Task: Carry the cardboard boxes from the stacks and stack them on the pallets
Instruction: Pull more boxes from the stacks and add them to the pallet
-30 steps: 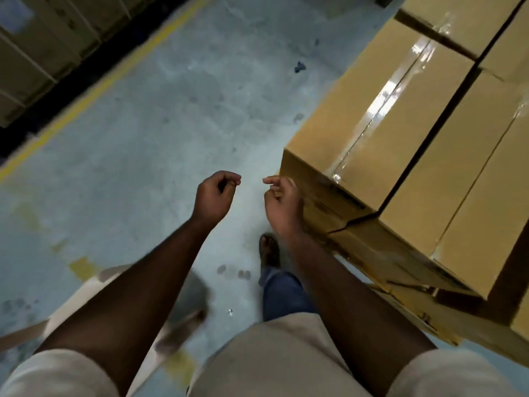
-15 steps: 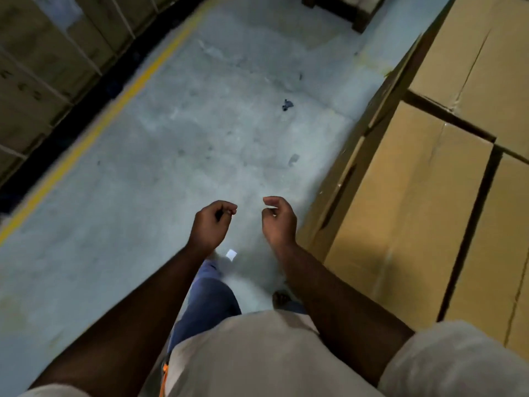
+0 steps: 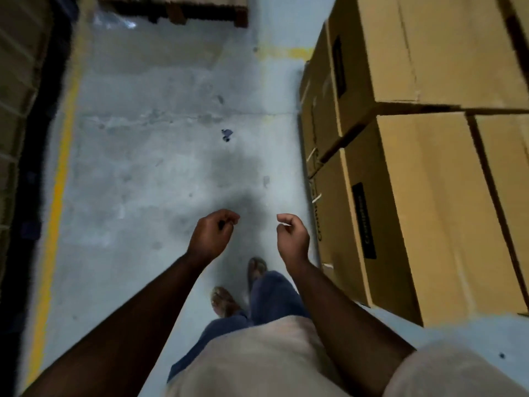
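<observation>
A stack of brown cardboard boxes (image 3: 415, 210) stands along my right side, with a further box (image 3: 400, 53) behind it. Each shows a dark label on its side. My left hand (image 3: 213, 234) and my right hand (image 3: 292, 239) hang in front of me over the grey floor, fingers loosely curled, and neither holds anything. My right hand is a short way left of the nearest box and does not touch it. A wooden pallet (image 3: 177, 7) lies on the floor far ahead at the top edge.
A yellow floor line (image 3: 57, 196) runs along the left, beside dark shelving (image 3: 17, 81) with more boxes. The concrete aisle (image 3: 171, 153) between line and stack carries small scraps of debris (image 3: 226, 135). My feet are below my hands.
I have walked forward along the aisle and the view has turned: the boxes now run along my right and the pallet has come into sight ahead. Both hands stay empty and have drifted apart.
</observation>
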Action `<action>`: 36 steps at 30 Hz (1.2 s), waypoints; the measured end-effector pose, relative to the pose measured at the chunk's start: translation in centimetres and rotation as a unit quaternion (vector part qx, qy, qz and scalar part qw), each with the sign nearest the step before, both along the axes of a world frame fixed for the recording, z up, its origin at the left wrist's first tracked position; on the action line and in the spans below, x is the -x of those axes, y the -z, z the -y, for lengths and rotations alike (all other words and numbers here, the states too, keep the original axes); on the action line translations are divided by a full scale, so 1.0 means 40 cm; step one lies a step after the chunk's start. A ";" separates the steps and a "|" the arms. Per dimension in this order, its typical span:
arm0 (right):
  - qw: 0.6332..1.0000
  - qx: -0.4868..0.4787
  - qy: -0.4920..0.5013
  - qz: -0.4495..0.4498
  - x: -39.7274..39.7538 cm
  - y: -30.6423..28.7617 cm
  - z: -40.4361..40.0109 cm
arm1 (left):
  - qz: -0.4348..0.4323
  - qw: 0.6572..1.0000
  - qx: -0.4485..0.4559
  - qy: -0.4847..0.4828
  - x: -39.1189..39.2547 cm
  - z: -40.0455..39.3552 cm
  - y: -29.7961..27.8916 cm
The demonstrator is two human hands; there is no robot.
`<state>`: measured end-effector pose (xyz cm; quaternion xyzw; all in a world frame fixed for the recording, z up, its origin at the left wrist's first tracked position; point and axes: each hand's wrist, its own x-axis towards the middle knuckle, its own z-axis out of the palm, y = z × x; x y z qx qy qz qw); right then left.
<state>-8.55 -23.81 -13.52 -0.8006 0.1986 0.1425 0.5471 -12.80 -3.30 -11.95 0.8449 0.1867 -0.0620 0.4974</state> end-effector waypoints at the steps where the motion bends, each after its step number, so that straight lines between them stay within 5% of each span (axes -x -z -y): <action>1: 1.000 0.001 0.023 0.004 -0.024 0.001 -0.014 | 0.004 1.000 0.004 0.022 -0.051 -0.015 -0.003; 19: 0.952 -0.048 0.302 0.032 -0.549 0.058 -0.158 | 0.006 0.936 -0.045 0.350 -0.823 -0.158 0.002; 36: 0.806 -0.060 0.588 0.031 -0.715 0.231 -0.280 | -0.025 0.805 -0.026 0.592 -1.234 -0.050 0.228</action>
